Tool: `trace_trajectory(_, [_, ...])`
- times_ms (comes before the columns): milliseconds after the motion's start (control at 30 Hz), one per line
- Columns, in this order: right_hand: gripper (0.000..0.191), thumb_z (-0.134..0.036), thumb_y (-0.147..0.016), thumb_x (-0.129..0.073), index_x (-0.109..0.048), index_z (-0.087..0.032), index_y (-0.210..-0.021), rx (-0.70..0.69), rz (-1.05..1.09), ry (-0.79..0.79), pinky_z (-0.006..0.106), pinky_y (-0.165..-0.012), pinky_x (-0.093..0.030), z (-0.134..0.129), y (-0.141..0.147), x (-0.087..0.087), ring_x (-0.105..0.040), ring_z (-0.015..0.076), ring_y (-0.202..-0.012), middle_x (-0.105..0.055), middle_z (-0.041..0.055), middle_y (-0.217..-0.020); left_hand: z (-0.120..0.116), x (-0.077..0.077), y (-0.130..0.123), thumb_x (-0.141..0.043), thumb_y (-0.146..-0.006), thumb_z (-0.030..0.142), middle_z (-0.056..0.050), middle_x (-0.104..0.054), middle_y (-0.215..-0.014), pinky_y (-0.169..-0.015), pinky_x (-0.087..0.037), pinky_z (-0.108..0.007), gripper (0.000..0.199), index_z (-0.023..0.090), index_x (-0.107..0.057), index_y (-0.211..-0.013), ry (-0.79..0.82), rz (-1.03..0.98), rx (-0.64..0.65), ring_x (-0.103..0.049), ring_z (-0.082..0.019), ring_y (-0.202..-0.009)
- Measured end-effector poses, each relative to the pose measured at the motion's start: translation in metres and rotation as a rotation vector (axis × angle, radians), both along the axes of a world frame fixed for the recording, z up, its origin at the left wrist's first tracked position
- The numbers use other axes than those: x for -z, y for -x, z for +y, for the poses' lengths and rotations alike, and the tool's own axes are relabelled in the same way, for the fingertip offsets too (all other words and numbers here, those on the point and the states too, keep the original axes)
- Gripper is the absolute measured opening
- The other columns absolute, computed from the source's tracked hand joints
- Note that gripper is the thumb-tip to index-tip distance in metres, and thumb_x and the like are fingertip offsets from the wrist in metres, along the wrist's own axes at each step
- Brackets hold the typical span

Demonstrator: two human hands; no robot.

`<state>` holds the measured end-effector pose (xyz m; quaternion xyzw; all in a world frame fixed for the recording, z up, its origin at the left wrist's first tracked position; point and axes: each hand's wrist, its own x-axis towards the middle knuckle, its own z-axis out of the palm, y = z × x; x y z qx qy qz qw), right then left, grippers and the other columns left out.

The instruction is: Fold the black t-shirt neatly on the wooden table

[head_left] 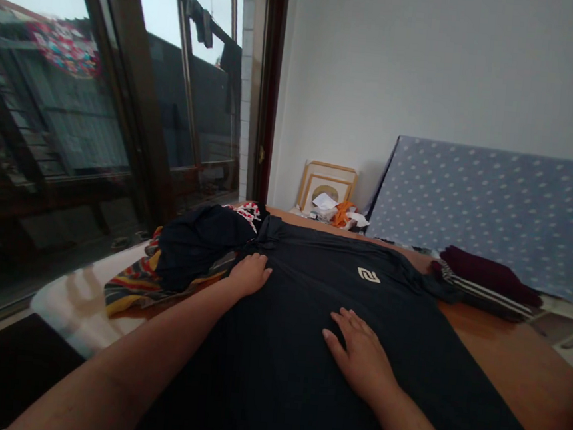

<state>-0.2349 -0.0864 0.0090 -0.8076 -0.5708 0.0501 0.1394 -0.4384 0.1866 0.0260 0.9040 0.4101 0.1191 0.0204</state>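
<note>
A black garment (pixel 302 323) with a small pale logo (pixel 369 274) on it lies spread over a brown wooden surface (pixel 515 349). Near its left edge, below the bunched part at the top, my left hand (pixel 251 273) rests on the cloth with its fingers lying flat. My right hand (pixel 362 355) lies on the middle of the garment, below the logo, palm down and thumb apart from the other fingers. Neither hand grips anything visible. The garment's lower part runs out of view at the bottom.
Left of the garment is a pile of dark and striped clothes (pixel 198 247). Folded clothes (pixel 486 276), maroon on top, lie at the right. Behind are wooden frames (pixel 327 182), an orange item (pixel 341 214) and a blue patterned panel (pixel 488 199). Windows (pixel 177 85) line the left.
</note>
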Motion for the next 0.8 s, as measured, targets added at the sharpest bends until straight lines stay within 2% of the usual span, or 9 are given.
trace_trajectory(167, [0.065,-0.06,-0.096,-0.036,-0.053,-0.022,-0.145,-0.015,0.002,-0.002,0.047,-0.12,-0.026,0.0,-0.002,0.002,-0.034,0.0284,-0.147,-0.043,0.0088,-0.156,0.0,0.006,0.023,-0.039,-0.099,0.049,-0.017,-0.051,-0.147,-0.117,-0.029,-0.037,0.053,0.013,-0.054,-0.136,0.014,0.003,0.111,-0.043,-0.026,-0.14])
trace_trajectory(300, [0.065,-0.061,-0.096,-0.035,-0.053,-0.021,-0.145,-0.019,-0.005,-0.008,0.048,-0.119,-0.026,0.0,-0.003,0.004,-0.035,0.0288,-0.146,-0.044,0.0097,-0.155,-0.007,0.002,0.035,-0.04,-0.099,0.046,-0.021,-0.048,-0.15,-0.118,-0.029,-0.039,0.054,0.01,-0.055,-0.136,0.016,0.066,0.125,-0.041,-0.029,-0.143])
trace_trajectory(467, [0.066,-0.06,-0.097,-0.033,-0.052,-0.019,-0.145,-0.032,-0.034,-0.011,0.046,-0.119,-0.025,-0.001,-0.001,0.005,-0.034,0.0278,-0.147,-0.045,0.0109,-0.154,-0.035,-0.002,0.055,-0.047,-0.097,0.038,-0.018,-0.045,-0.153,-0.118,-0.029,-0.038,0.049,0.013,-0.054,-0.138,0.035,0.035,0.14,-0.039,-0.026,-0.144])
trace_trajectory(600, [0.066,-0.059,-0.098,-0.032,-0.052,-0.018,-0.146,-0.029,-0.08,-0.001,0.046,-0.119,-0.025,-0.002,0.003,0.004,-0.034,0.0283,-0.147,-0.045,0.012,-0.154,-0.064,-0.006,0.083,-0.05,-0.095,0.034,-0.013,-0.057,-0.14,-0.112,-0.038,-0.036,0.041,0.018,-0.06,-0.131,0.084,-0.03,0.17,-0.051,-0.024,-0.132])
trace_trajectory(700, [0.066,-0.057,-0.099,-0.031,-0.051,-0.016,-0.146,-0.025,-0.131,-0.002,0.046,-0.119,-0.026,-0.002,0.008,0.003,-0.035,0.0287,-0.146,-0.046,0.0138,-0.153,-0.086,-0.009,0.112,-0.046,-0.095,0.028,-0.011,-0.066,-0.123,-0.106,-0.042,-0.035,0.031,0.019,-0.064,-0.12,0.058,-0.132,0.104,-0.059,-0.023,-0.118])
trace_trajectory(800, [0.064,-0.056,-0.099,-0.031,-0.052,-0.015,-0.145,-0.022,-0.17,0.009,0.045,-0.118,-0.026,-0.003,0.012,0.002,-0.037,0.0289,-0.144,-0.046,0.0149,-0.153,-0.107,-0.012,0.143,-0.041,-0.096,0.025,-0.01,-0.067,-0.114,-0.101,-0.044,-0.036,0.029,0.02,-0.065,-0.111,0.024,-0.221,-0.084,-0.06,-0.023,-0.111])
